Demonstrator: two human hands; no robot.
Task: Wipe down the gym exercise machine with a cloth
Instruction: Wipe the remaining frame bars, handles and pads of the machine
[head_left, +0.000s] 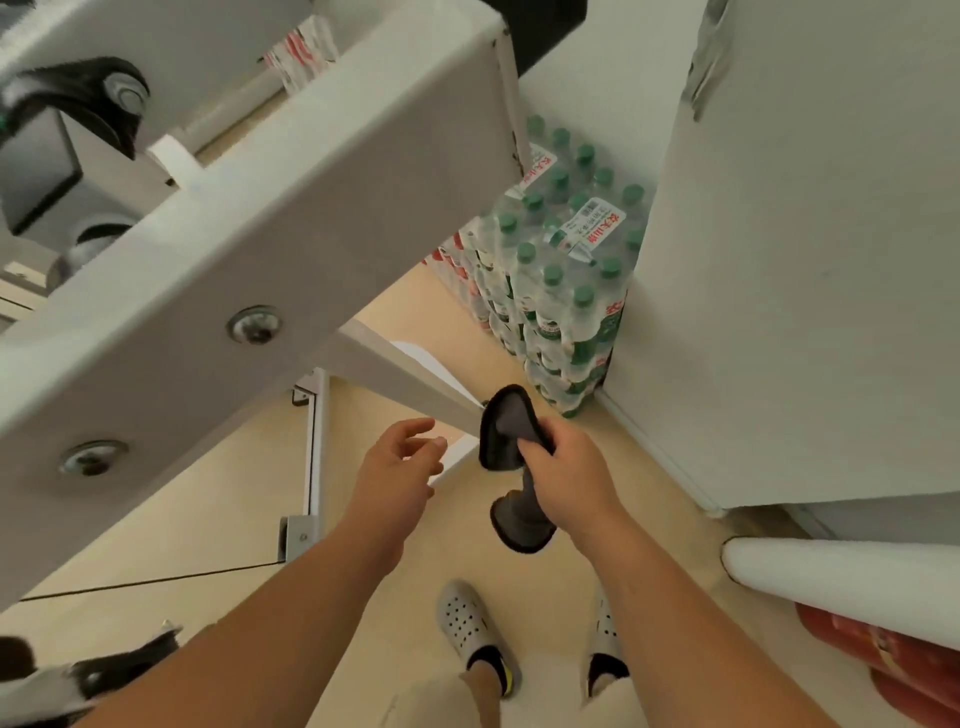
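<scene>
A dark grey cloth with a black edge is bunched in my right hand, which grips it in its middle; one end sticks up and the other hangs below the fist. My left hand hovers just left of the cloth with relaxed, slightly spread fingers, holding nothing. The white frame of the gym machine runs diagonally across the upper left, with two bolts on its face and a black pulley bracket above. A thinner white bar of the machine ends right beside the cloth.
Shrink-wrapped packs of green-capped water bottles are stacked on the floor ahead. A white wall or cabinet fills the right side. A white tube and red items lie at lower right. My feet in grey clogs stand on beige floor.
</scene>
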